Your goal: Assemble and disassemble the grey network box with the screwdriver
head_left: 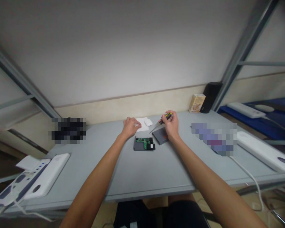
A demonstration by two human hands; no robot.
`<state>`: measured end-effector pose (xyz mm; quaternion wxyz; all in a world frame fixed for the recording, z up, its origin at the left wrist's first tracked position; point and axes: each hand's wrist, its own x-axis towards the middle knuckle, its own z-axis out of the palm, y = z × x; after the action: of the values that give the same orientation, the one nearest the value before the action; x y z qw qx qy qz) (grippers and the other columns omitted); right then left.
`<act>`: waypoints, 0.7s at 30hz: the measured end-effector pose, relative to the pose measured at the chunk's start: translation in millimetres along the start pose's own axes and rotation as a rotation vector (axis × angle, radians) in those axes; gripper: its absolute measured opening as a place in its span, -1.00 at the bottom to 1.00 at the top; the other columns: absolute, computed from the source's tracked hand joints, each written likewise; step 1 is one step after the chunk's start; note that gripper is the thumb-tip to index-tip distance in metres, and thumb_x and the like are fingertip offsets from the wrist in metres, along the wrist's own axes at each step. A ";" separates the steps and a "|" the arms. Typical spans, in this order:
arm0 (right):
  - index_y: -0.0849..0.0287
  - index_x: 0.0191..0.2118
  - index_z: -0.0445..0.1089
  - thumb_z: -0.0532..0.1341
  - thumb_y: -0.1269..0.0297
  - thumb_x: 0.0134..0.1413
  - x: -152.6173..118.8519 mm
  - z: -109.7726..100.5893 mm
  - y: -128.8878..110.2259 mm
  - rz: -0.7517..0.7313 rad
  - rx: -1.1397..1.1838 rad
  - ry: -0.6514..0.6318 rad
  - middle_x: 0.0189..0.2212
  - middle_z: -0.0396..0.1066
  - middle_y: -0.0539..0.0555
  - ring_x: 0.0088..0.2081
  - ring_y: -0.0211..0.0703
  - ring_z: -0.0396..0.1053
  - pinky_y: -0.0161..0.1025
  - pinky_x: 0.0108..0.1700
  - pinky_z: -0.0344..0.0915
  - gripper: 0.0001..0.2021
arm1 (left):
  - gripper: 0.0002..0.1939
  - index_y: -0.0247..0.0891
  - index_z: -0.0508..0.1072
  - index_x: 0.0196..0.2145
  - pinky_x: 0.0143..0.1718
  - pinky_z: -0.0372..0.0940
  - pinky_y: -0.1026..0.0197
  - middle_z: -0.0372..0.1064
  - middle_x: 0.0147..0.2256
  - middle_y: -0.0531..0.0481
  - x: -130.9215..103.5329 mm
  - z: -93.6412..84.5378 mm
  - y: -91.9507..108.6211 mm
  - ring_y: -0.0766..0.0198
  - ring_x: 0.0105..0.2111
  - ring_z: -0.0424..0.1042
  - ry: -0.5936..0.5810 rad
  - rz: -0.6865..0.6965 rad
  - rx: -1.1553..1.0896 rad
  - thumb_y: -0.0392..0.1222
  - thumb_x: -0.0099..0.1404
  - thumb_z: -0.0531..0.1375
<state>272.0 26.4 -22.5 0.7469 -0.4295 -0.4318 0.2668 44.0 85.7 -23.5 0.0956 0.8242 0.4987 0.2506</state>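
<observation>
In my right hand [172, 126] is a screwdriver [165, 117] with a black and yellow handle, its thin shaft slanting down to the left. My left hand [131, 125] is closed in a pinch over the left side of a white sheet of paper [144, 127]; anything between its fingertips is too small to make out. A crumpled white tissue [148, 122] rests on that sheet. Just in front of the hands lies an opened device with a green circuit board [143, 141] in a grey casing. A flat grey cover [159, 135] sits to its right, partly behind my right hand.
A white power strip [21, 183] and a long white case [53, 175] stand at the left. Blurred-out objects lie on both sides. At the back right are a small box [196, 103] and a black speaker-like object [211, 96]. Another white case [263, 151] lies at right.
</observation>
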 end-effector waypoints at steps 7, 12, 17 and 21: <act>0.03 -0.10 0.21 0.36 0.10 0.05 -1.7 3.5 -14.5 -0.020 0.043 -0.046 -0.37 0.33 -0.11 -0.47 -0.26 0.48 -0.25 -0.31 0.47 -0.62 | -0.75 -0.09 0.63 -0.19 0.07 0.10 -0.07 0.52 -0.09 -0.06 -31.2 -12.5 -9.0 0.01 -0.02 0.28 0.037 0.034 -0.051 -0.04 0.44 0.15; 0.03 -0.07 0.24 0.40 0.14 0.03 -16.4 17.2 -21.5 -0.006 0.095 -0.262 -0.27 0.42 -0.04 -0.33 -0.20 0.54 -0.21 -0.19 0.49 -0.59 | -0.70 -0.18 0.56 -0.06 -0.01 0.25 0.11 0.51 -0.14 -0.08 -68.2 -27.1 -4.5 0.17 -0.16 0.38 -0.079 0.167 -0.269 -0.01 0.46 0.11; 0.04 -0.01 0.34 0.40 0.18 0.03 -29.2 24.4 -19.0 0.003 0.000 -0.394 -0.24 0.40 -0.02 -0.27 -0.20 0.50 -0.23 -0.18 0.48 -0.60 | -0.67 -0.23 0.52 -0.01 -0.16 0.29 0.18 0.47 -0.23 -0.04 -81.7 -24.6 3.1 0.22 -0.30 0.35 -0.125 0.096 -0.295 -0.02 0.37 0.20; 0.03 0.00 0.35 0.37 0.19 0.06 -32.8 26.0 -21.4 -0.010 -0.016 -0.412 -0.24 0.40 -0.01 -0.26 -0.20 0.49 -0.24 -0.18 0.47 -0.62 | -0.72 -0.25 0.54 -0.05 -0.18 0.30 0.20 0.46 -0.29 -0.02 -81.4 -23.3 6.5 0.23 -0.31 0.37 -0.128 0.073 -0.323 -0.09 0.37 0.17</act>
<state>234.0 1.4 -10.9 0.6407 -0.3694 -0.5797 0.3419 6.5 9.6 -26.7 0.2492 0.8299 0.4147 0.2777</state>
